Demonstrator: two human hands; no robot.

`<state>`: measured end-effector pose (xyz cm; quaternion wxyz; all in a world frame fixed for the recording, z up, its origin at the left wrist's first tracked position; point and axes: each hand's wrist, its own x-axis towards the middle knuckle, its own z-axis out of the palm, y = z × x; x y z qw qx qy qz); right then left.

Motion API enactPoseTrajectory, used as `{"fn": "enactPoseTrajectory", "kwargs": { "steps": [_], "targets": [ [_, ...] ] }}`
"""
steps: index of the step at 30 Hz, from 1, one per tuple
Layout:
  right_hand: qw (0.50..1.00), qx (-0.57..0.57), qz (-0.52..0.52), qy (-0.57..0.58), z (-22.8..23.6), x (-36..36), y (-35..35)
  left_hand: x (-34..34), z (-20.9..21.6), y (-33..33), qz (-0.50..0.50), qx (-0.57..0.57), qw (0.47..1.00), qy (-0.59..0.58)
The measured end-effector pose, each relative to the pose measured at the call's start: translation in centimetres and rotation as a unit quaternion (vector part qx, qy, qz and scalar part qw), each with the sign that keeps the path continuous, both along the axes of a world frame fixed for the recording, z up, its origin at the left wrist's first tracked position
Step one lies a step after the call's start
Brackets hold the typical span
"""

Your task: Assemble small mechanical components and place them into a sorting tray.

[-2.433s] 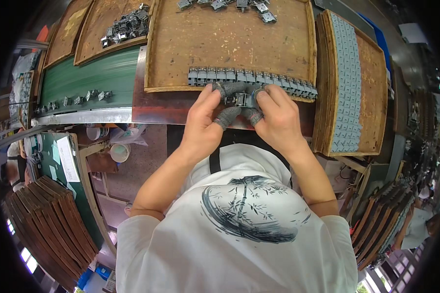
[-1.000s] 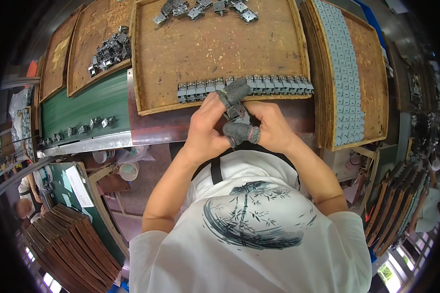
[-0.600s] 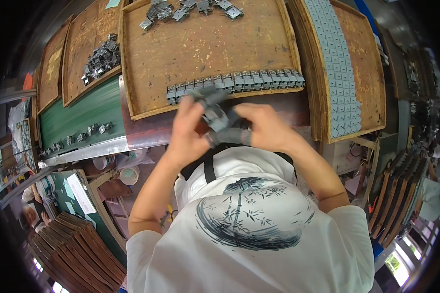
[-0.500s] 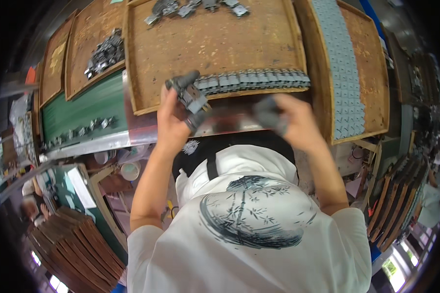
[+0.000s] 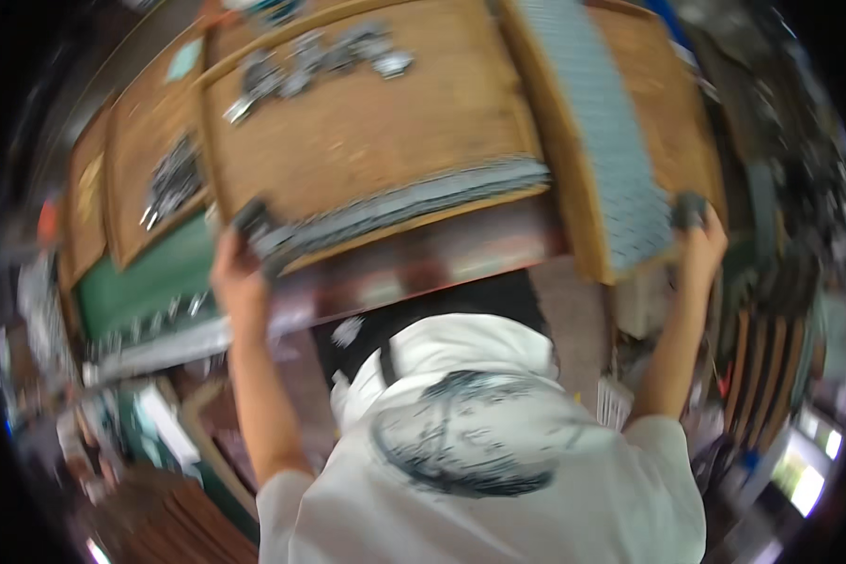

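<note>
My left hand point(image 5: 242, 258) is at the near left corner of the middle wooden tray point(image 5: 376, 113). Its dark-covered fingertips close around a small grey metal part point(image 5: 273, 242) at the left end of a row of grey metal parts point(image 5: 414, 195). That row runs along the tray's near side. Far to the right, my right hand point(image 5: 701, 241) has its dark-covered fingertips bent together beside the grey plates point(image 5: 597, 122) laid out in the right tray point(image 5: 663, 89). Whatever may be between those fingers is hidden. Motion blurs the picture.
Loose metal parts point(image 5: 305, 61) lie at the middle tray's far side. A heap of parts point(image 5: 175, 179) sits in a left tray point(image 5: 136, 141). Several small parts point(image 5: 183, 308) stand on the green surface point(image 5: 141, 282). Stacked wooden trays point(image 5: 766, 371) are at the right.
My left hand has brought the metal part down to the row's left end. My right hand has gone rightward from in front of the middle tray to the right tray. The view has tilted.
</note>
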<state>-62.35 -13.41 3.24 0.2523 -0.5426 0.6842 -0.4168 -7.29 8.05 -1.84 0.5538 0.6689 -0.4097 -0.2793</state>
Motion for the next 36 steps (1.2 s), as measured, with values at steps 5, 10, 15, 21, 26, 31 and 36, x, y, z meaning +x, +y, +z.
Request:
{"fn": "enactPoseTrajectory", "kwargs": {
  "steps": [5, 10, 15, 21, 26, 31, 36],
  "targets": [
    [0.983, 0.049, 0.004, 0.177, -0.1, -3.1, -2.8, 4.7, 0.7, 1.9, 0.009, 0.165, 0.986, 0.029],
    [0.97, 0.174, 0.086, 0.149, -2.1, -3.3, -4.2, 5.7, 0.3, -1.4, -0.114, 0.276, 0.951, 0.085],
    [0.968, 0.103, 0.122, 0.194, -3.8, -3.3, -4.6, 5.0, 0.9, -1.7, -0.164, 0.338, 0.927, -0.021],
    [0.956, 0.274, 0.104, 0.0, -4.7, -8.9, -6.1, 4.0, 1.4, -1.1, -0.219, 0.218, 0.951, -0.012],
    [0.969, 0.206, 0.135, 0.009, -4.5, -7.3, -7.0, 4.9, 0.4, 4.1, 0.076, 0.165, 0.958, -0.222],
    [0.959, 0.256, 0.117, -0.014, -4.1, -7.8, -7.6, 9.5, 0.9, 8.8, 0.305, 0.455, 0.778, -0.307],
    [0.994, -0.007, -0.076, -0.082, -2.6, -2.8, -6.8, 11.0, -2.6, 10.1, 0.32, 0.482, 0.785, -0.219]
  ]
}}
